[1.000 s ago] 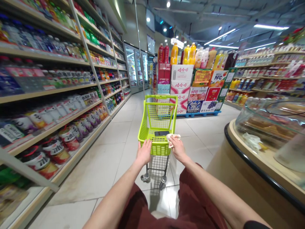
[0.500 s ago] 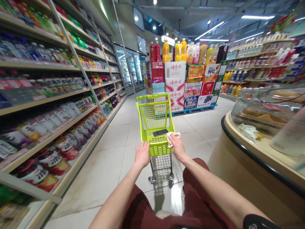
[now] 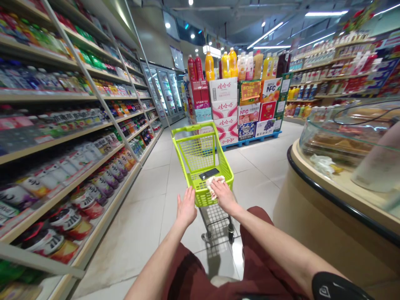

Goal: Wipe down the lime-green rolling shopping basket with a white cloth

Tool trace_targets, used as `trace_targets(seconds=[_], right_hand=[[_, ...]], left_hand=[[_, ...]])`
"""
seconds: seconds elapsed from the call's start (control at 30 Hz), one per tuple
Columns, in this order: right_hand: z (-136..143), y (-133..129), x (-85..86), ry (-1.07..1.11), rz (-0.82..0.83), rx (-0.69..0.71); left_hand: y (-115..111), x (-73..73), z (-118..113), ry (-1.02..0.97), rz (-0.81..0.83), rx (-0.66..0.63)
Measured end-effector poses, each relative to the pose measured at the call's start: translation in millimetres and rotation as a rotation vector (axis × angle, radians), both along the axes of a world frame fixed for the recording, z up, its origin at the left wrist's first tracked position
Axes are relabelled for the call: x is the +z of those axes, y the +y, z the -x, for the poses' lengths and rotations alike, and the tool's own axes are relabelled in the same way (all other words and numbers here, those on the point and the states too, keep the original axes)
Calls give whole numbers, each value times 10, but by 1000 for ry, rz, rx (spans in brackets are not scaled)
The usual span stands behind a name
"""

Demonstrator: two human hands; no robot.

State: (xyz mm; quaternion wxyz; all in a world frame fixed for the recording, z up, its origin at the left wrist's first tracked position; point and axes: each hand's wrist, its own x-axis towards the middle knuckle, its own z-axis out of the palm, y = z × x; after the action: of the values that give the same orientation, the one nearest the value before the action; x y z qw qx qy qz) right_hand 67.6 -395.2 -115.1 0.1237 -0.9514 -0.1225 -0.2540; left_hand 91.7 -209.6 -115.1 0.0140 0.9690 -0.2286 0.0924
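Note:
A lime-green shopping cart (image 3: 226, 168) stands in front of me on its wheels. My left hand (image 3: 186, 207) rests against the near left corner of its basket, fingers extended and apart from the thumb, holding nothing. On the basket's near rim, my right hand (image 3: 223, 195) presses a crumpled whitish cloth (image 3: 211, 186) under its fingers. A dark phone (image 3: 209, 173) lies flat in the basket, just beyond the cloth.
Drink shelves (image 3: 84, 146) run along the left. Ahead, stacked drink cartons (image 3: 224, 106) with bottles on top stand on a blue pallet (image 3: 243, 142). A curved counter (image 3: 290, 200) with a glass top is close on the right.
My right hand and the cloth have moved left along the near rim. The cart has turned a little, its near end swinging right. The view has shifted slightly.

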Motion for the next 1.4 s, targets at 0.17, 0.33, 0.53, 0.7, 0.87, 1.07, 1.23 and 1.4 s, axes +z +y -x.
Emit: trace_targets(seconds=[0.17,0.33,0.53,0.7,0.87,1.07,1.23,1.4], right_hand=[[-16,234,36,22,-13,3],[-76,477,-26,-18,8,152],[56,-70,9,-6,6,42],[19,110,11,-1,20,29],[-54,322,-51,-49,59,126],[-23,-481,0,-50,-4,-118],[-47,-478,-23,-38,-36,-171],[-61,12,-91,-22,21,80]], left_hand=[[-59,16,63,18,9,-27],[-18,58,78,-39,-8,-16],[17,99,88,-52,-3,-40],[-69,92,104,-67,27,-23],[-117,34,108,-23,-18,-26],[-111,87,136,-43,-36,-42],[-269,89,186,-53,-32,-50],[-288,58,195,-36,-61,-48]])
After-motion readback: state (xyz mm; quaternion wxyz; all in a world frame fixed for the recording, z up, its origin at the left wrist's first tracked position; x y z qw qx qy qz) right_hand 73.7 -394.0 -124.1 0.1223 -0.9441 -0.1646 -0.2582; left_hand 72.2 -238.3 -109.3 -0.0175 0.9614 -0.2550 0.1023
